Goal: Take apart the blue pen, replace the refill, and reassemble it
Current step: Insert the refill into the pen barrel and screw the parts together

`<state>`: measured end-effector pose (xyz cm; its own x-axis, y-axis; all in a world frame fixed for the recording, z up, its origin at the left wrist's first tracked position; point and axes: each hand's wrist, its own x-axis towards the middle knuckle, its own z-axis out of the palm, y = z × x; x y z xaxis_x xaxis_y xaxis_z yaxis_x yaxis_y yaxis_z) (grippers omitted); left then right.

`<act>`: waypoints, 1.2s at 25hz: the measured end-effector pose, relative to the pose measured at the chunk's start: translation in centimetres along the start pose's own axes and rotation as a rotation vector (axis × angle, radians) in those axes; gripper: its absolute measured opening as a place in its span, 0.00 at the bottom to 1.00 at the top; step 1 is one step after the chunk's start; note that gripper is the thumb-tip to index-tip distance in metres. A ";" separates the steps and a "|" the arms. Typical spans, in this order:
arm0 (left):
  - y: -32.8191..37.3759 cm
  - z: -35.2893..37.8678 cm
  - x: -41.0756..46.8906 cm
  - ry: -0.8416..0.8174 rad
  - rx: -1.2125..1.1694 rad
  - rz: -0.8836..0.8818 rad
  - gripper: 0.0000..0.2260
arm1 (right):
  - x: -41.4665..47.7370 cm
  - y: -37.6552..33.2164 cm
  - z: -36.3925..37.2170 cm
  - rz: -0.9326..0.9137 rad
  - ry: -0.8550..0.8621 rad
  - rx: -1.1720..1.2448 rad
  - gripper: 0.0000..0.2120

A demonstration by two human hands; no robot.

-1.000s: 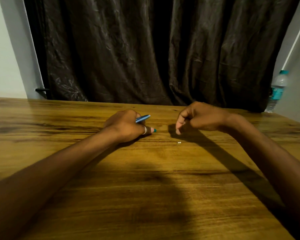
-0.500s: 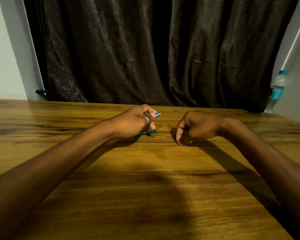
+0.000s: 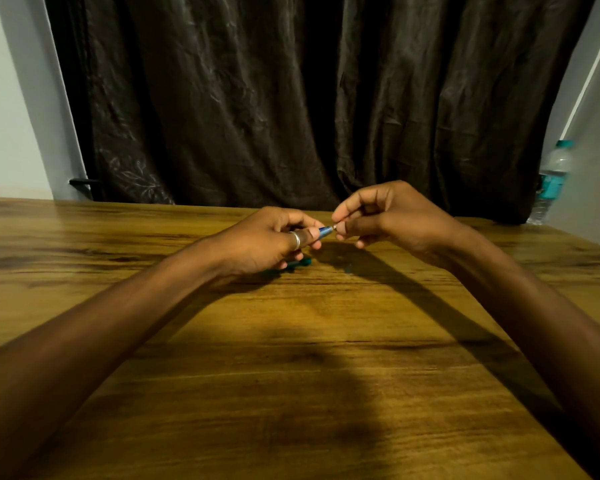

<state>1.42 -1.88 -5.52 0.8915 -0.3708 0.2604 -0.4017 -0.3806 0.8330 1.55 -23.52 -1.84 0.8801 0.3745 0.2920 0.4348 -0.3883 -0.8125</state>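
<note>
Wooden table [image 3: 291, 375] — teal pen piece [image 3: 300, 262]

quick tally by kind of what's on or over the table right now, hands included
Hands: 2, left hand and right hand, both raised above the wooden table
Blue pen parts: 1, blue barrel in the left hand, right fingertips at its metal tip
Teal pieces lying on the table: 1, teal piece under the left hand
Water bottles: 1, water bottle at the far right edge
Rings: 1, ring
Total: 6

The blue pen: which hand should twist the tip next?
The right hand, probably. Its fingertips already pinch the small piece at the end of the blue pen, while the left hand grips the barrel to steady it above the table.
</note>
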 end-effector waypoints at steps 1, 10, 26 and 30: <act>0.0 0.1 0.0 0.001 -0.005 -0.002 0.07 | 0.0 0.0 0.0 0.004 -0.001 0.011 0.08; 0.1 0.0 0.0 -0.001 0.025 0.053 0.06 | 0.0 -0.3 0.6 0.005 0.022 -0.042 0.11; 0.5 0.1 -0.1 0.006 0.106 0.006 0.08 | 0.6 0.9 -0.6 -0.007 0.049 -0.315 0.07; 0.0 -0.3 -0.1 0.014 0.140 -0.072 0.07 | 0.5 2.0 -0.8 0.052 -0.104 -0.662 0.06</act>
<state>1.36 -1.55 -5.41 0.9214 -0.3268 0.2104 -0.3613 -0.5205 0.7736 3.01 -24.81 -2.92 0.8946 0.4072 0.1839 0.4465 -0.8302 -0.3337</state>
